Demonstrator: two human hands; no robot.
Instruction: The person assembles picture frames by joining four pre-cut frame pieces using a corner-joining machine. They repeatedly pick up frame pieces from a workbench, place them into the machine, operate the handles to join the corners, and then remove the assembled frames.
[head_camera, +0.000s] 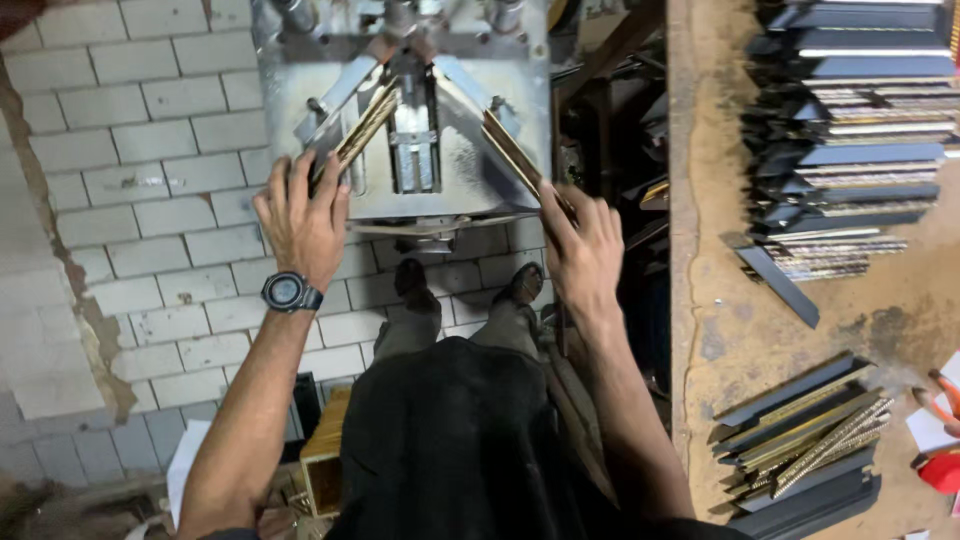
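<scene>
I look down at a metal frame-joining machine (400, 190) with a V-shaped fence on its steel table. My left hand (300, 215), with a black wristwatch, grips a gilded frame moulding strip (365, 125) laid against the left arm of the V. My right hand (582, 245) holds a second moulding strip (510, 150) against the right arm of the V. The two strips slant toward the machine's centre, where the clamp block (413, 135) stands; their far ends are hidden there.
A worn wooden workbench (720, 320) runs along the right, with a stack of cut mouldings (860, 130) at the back and another pile (800, 430) nearer me. A wooden box (325, 460) sits on the tiled floor (150, 200). My legs and shoes (415, 280) stand under the machine.
</scene>
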